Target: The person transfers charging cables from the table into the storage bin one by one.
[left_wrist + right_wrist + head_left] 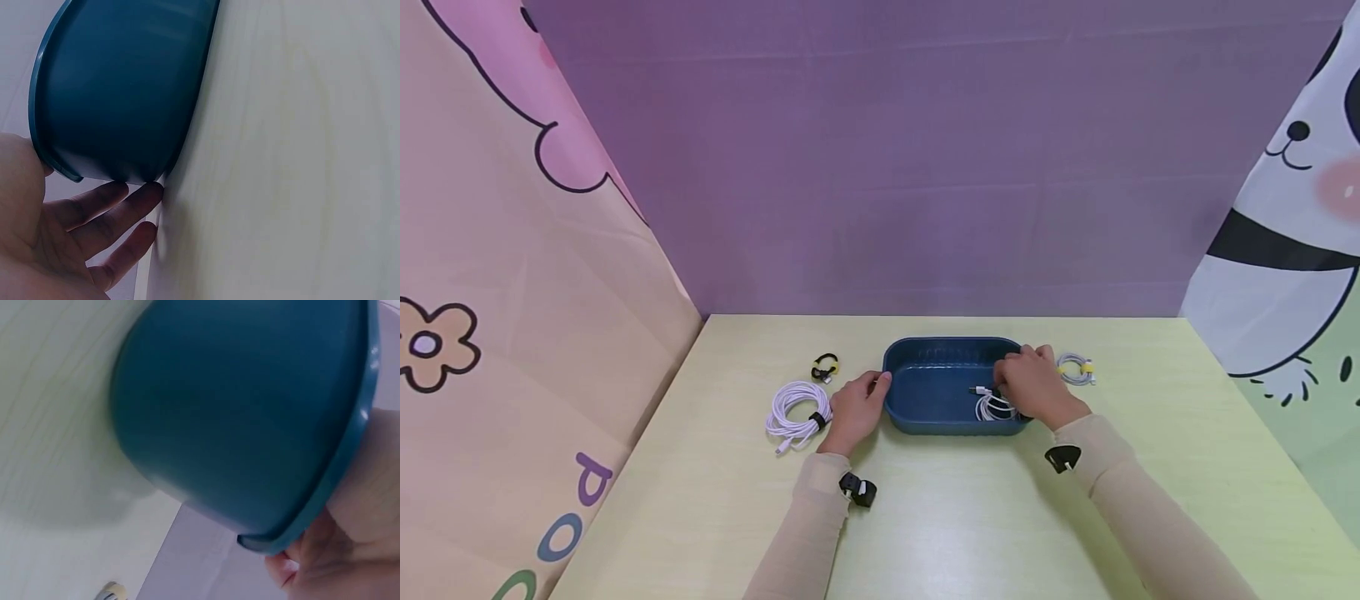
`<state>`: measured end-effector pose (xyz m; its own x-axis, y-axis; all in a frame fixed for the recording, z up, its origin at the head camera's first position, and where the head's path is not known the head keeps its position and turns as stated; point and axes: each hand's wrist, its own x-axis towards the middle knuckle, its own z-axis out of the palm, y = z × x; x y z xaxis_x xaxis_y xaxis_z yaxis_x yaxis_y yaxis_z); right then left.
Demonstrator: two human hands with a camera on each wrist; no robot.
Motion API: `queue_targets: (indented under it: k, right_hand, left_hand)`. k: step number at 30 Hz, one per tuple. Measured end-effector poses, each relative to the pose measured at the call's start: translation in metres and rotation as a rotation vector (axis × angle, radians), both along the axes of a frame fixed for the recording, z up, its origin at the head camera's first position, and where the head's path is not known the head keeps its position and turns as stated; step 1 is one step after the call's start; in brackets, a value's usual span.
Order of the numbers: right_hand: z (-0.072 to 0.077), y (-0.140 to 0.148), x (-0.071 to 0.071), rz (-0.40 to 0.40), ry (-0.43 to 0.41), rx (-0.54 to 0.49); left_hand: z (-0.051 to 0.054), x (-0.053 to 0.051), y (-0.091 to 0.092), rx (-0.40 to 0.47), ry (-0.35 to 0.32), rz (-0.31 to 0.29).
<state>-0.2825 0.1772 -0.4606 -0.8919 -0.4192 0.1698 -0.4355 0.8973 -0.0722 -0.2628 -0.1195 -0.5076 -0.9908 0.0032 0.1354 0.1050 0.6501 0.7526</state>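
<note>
Where two beige sleeves (801, 533) reach over the table (940, 525), a blue tray (928, 392) lies between the hands; it is smooth and slightly glossy, with rounded corners and a thin projecting rim. The items around it are flexible and wound into rings: a large white coil (780, 407) with a black strap beside the left hand (853, 412), a small black coil (822, 375) with a yellow band behind that, and a pale grey coil (1078, 380) with yellow ties near the right hand (1033, 383).

The tabletop is pale and faintly grained. A lightly creased purple cloth (865, 167) closes the back; the left panel (550, 300) bears a flower print, the right panel (1285, 308) a cartoon animal.

The tray sits upright on the table. In its near right corner lies a looped white cable (988, 410), partly covered by the right hand. The left hand pinches the left end, thumb at the rim, fingers spread below outside. The right hand bends over the right rim; what its fingers hold cannot be determined.
</note>
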Motion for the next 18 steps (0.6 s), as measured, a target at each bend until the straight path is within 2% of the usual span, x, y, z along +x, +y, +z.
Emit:
queue_targets:
  k: [5,8,18]
  right_hand:
    - [0.001,0.006,0.003,-0.020,0.077,-0.126]
    - [0.000,0.013,0.003,-0.060,0.104,-0.206]
    - [-0.004,0.043,0.005,-0.237,0.115,-0.449]
  left_hand:
    - [0.001,0.001,0.001,0.006,-0.008,0.004]
    - [0.000,0.001,0.001,0.000,-0.013,0.009]
    - [-0.001,0.000,0.000,-0.001,-0.011,0.005]
